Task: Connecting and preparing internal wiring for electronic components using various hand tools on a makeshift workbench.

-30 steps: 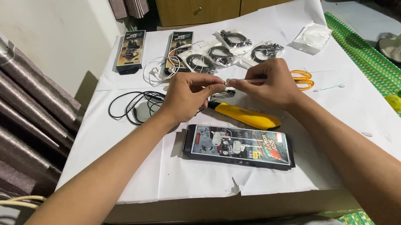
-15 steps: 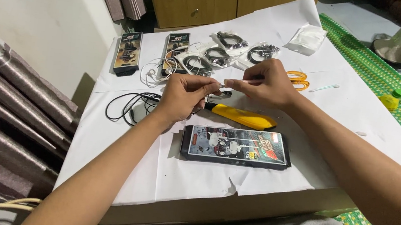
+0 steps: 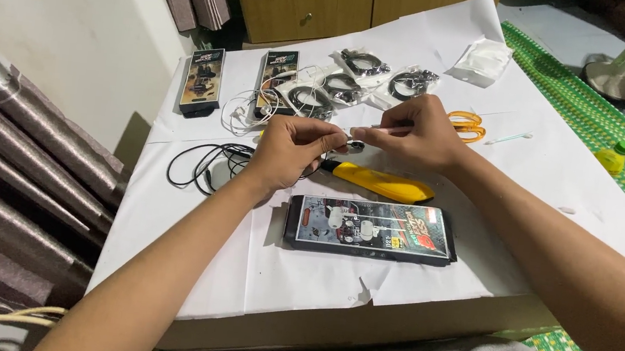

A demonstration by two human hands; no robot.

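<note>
White paper covers the tabletop (image 3: pixel 562 188) under both hands. The left hand (image 3: pixel 288 149) and right hand (image 3: pixel 411 136) meet above it, fingertips almost touching, each pinching one end of a small earpiece (image 3: pixel 354 139) with a thin pale stick between the right fingers. What exactly the small part is stays hard to tell. Just below the hands lies a yellow cutter (image 3: pixel 378 181), and nearer the person a black flat box (image 3: pixel 369 229) with a printed window. Left of the left hand sits a coil of black cable (image 3: pixel 200 163). Beyond the hands lie white earphone wires (image 3: pixel 245 109), two upright dark boxes (image 3: pixel 203 81), and several clear bags (image 3: pixel 364 68) with coiled cables. Orange scissors (image 3: pixel 466 125) lie just right of the right hand.
</note>
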